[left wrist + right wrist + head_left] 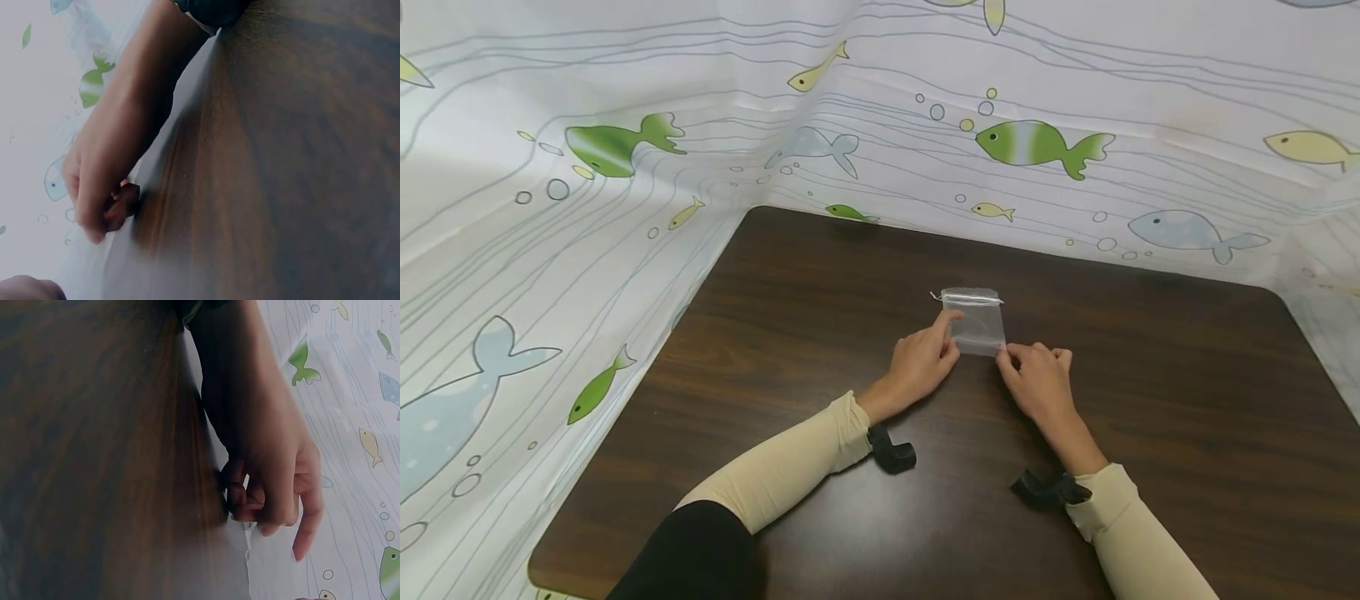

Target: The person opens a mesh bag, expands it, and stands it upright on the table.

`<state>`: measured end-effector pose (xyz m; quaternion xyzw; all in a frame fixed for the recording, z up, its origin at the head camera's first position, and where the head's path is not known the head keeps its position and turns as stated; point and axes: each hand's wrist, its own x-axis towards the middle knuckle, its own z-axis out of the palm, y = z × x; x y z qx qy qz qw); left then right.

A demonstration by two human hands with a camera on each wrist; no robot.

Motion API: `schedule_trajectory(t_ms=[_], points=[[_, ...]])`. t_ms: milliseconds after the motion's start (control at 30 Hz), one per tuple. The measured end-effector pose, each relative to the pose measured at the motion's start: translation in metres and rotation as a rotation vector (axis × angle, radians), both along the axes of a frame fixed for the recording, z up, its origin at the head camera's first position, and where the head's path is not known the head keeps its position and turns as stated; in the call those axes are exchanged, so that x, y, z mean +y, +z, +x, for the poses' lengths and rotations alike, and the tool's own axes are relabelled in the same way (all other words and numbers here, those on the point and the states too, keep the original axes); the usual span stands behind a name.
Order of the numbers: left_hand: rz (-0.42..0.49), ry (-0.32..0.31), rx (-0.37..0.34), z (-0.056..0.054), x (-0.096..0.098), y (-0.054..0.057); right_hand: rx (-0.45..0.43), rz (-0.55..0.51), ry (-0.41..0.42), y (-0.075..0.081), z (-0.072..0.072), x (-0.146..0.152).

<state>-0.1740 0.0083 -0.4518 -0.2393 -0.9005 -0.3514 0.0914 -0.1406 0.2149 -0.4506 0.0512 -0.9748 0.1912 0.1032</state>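
Left hand (919, 362), index extended, touches the drawstring pouch (982, 327) at left; right hand (1042, 380) pinches its near-right corner, seemingly positioning it; next needs steadiness.

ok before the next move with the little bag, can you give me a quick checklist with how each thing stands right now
1. Bag lying on the table: ok, it looks flat.
2. Left hand at the bag: ok, a finger reaches over its left side.
3. Right hand at the bag: ok, fingertips at the near right corner.
4. String away from the fingers: ok, it runs across the bag's far end.
5. Firm pinch by either hand: cannot tell, the contact is too small to make out.
6. Mouth of the bag open: cannot tell.
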Motion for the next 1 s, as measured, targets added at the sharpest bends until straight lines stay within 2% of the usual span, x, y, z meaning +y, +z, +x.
schedule_trajectory(t_ms=[167,300,400,633,900,1000], points=[[-0.033,-0.05,0.012,-0.001,0.001,0.0,0.071,0.037,0.005,0.0,-0.001,0.004],[-0.022,-0.058,0.009,-0.001,0.002,0.0,0.13,0.039,0.037,0.001,-0.002,0.005],[-0.017,-0.028,-0.004,0.002,0.002,0.001,0.134,0.074,0.039,0.001,0.0,0.003],[-0.071,0.06,-0.006,0.01,-0.003,-0.002,0.096,0.106,0.036,-0.006,0.007,-0.004],[-0.197,0.144,0.073,0.006,0.0,-0.001,0.107,0.161,0.069,-0.003,0.005,-0.007],[-0.235,0.134,0.086,0.003,0.003,0.001,0.122,0.163,0.08,-0.001,0.003,-0.005]])
